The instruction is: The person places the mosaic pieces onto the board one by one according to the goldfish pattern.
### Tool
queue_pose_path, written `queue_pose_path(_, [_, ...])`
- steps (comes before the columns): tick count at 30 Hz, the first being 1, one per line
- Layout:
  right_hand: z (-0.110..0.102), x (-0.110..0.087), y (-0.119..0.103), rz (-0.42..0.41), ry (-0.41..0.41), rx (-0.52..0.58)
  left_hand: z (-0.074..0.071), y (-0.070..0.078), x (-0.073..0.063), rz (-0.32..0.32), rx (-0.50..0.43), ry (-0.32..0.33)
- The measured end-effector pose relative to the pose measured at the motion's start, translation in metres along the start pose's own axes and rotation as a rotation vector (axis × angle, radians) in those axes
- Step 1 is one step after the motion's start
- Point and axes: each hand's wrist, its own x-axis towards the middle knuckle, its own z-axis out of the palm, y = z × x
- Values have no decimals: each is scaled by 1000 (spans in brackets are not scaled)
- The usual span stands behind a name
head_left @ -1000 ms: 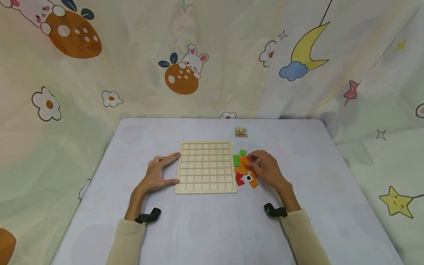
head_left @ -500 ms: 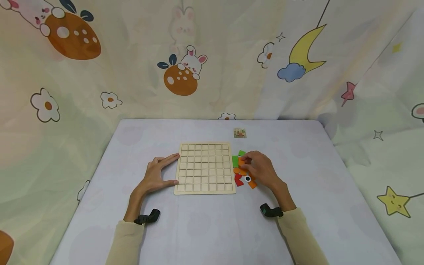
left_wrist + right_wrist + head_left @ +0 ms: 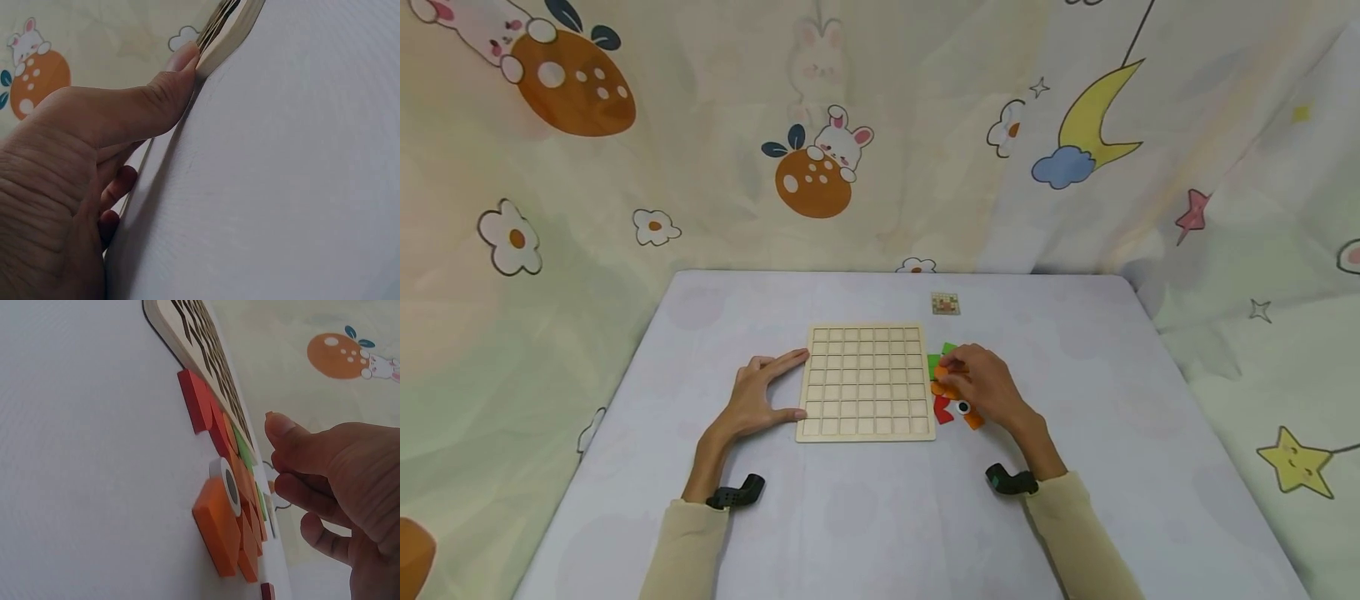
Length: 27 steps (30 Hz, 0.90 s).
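Note:
A square wooden board [image 3: 867,385] with a grid of recesses lies flat on the table. My left hand [image 3: 751,398] rests at its left edge, thumb and fingers spread apart and touching the rim; the thumb [image 3: 178,81] shows at a corner in the left wrist view. Right of the board, my right hand [image 3: 988,385] pinches a small orange piece [image 3: 269,414], mostly hidden by the fingertips. Below that hand are more orange tiles [image 3: 215,528], red pieces [image 3: 195,403] and a white disc with a dark centre [image 3: 963,407]. Green tiles [image 3: 933,365] sit against the board's right edge.
A small card with a coloured grid pattern [image 3: 945,303] lies behind the board, toward the back of the table [image 3: 850,517]. A printed cloth [image 3: 700,150] with cartoon figures hangs behind it. Each wrist wears a black camera [image 3: 1011,481].
My right hand has moved left over the loose pieces, now with an orange piece between thumb and fingers. My left hand stays at the board's edge.

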Motion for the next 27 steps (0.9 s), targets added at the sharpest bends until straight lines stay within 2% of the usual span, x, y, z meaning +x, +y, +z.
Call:
queue_pose_path(14, [10,8,-7,-77,-33,10,1,3,2,31,4,27])
queue_pose_path(27, [19,15,-23,-113,-71,44,1,2,1,14,17,23])
